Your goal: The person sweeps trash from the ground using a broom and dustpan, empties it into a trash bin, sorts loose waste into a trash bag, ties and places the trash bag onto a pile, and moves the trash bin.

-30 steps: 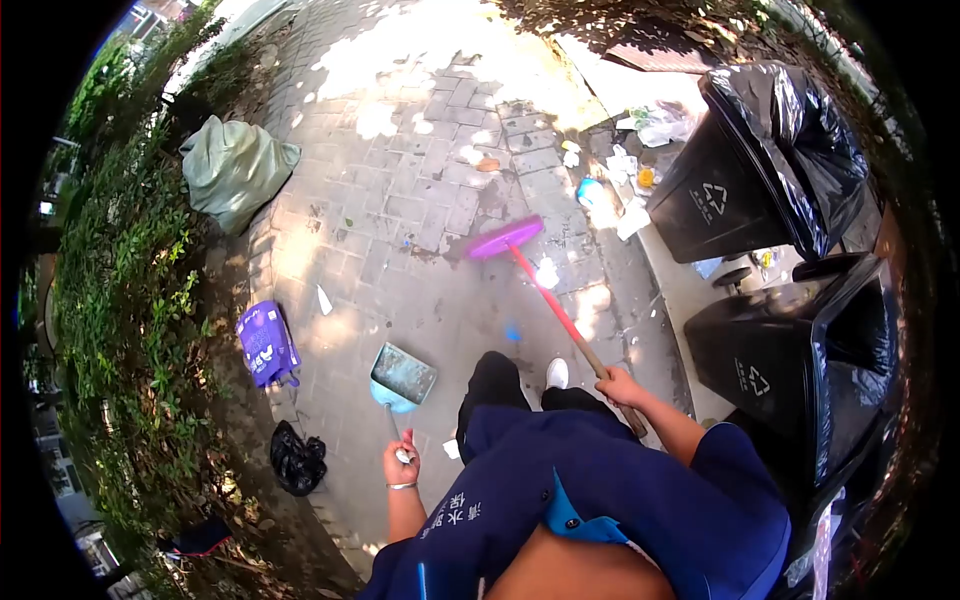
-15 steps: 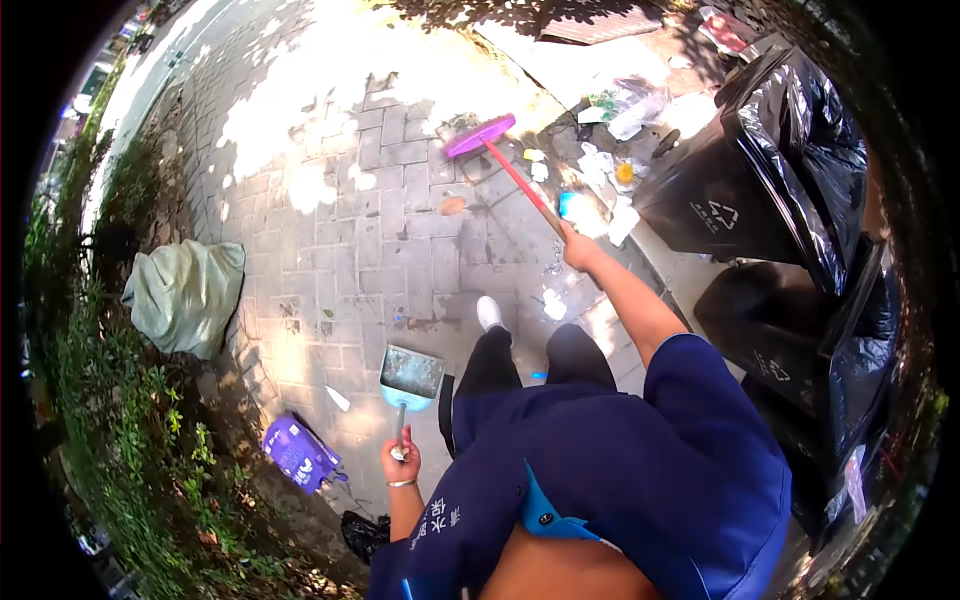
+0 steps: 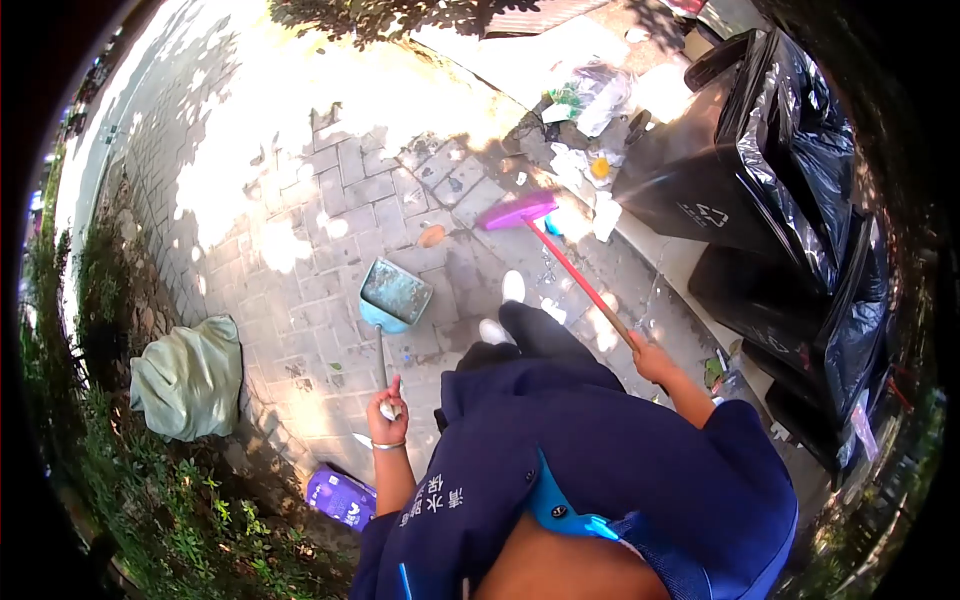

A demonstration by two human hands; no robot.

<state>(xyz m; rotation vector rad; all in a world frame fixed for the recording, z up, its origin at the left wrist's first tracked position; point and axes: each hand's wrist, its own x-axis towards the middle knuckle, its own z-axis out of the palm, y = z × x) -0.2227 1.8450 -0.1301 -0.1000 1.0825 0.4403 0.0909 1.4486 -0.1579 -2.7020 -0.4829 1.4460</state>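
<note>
My right hand is closed round the red handle of a broom. The broom's purple head is on or just above the paving, slightly blurred, close to a small blue piece of litter. My left hand grips the grey handle of a long-handled dustpan, with something small and whitish also at the palm. The dustpan's worn blue-green tray lies to the left of my feet, its open side facing away from me. White litter lies near my white shoe.
Black lined bins stand along the right kerb. Paper and plastic litter lies beside them. A pale green sack and a purple packet are at left, by the hedge. A brown leaf lies on the paving.
The broom has been drawn back toward me and right, its head now by the blue litter. The dustpan has moved forward with my left hand. My feet and viewpoint have shifted.
</note>
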